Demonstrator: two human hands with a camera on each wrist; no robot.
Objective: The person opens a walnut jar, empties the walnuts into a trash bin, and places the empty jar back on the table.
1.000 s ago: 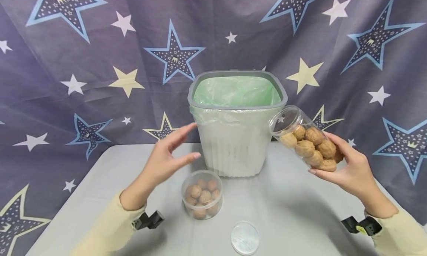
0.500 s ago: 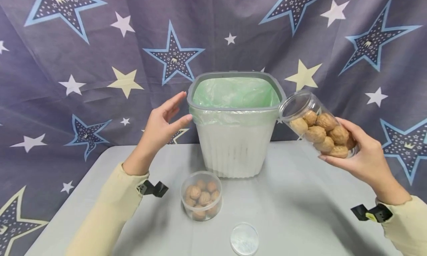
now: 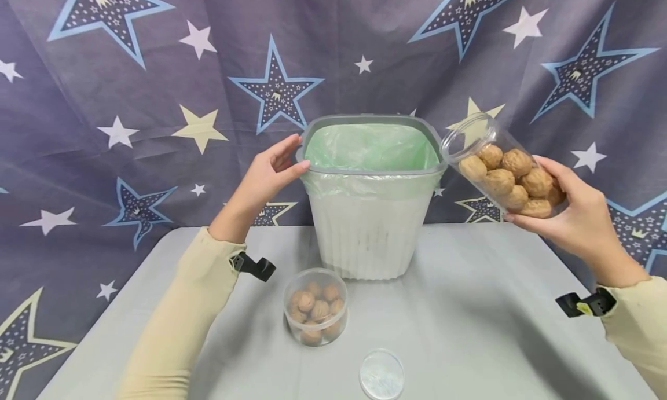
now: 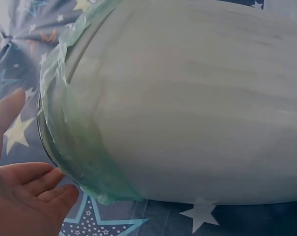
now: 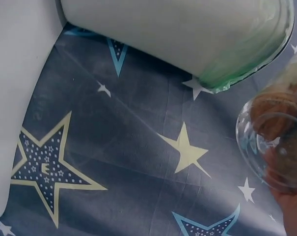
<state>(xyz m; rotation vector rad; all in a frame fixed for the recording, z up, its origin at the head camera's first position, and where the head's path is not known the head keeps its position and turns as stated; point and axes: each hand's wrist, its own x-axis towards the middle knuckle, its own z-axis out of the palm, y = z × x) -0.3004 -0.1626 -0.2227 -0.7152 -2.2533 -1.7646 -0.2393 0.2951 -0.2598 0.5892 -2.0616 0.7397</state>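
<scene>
My right hand grips a clear plastic jar by its base, to the right of the trash bin. The jar tilts with its open mouth up and left, toward the bin's rim, and several walnuts lie inside. In the right wrist view the jar's round base shows at the right edge. My left hand is at the bin's left rim, fingers loosely bent and thumb apart. In the left wrist view the fingertips lie against or very near the rim; contact is unclear. Green bag plastic lines the bin.
On the grey table, a round clear tub of darker walnuts stands in front of the bin. A clear round lid lies near the front edge. A star-patterned cloth hangs close behind the bin.
My right hand has raised the tilted jar and shifted it right, its mouth now at rim height. My left hand has risen from beside the bin's wall to its left rim.
</scene>
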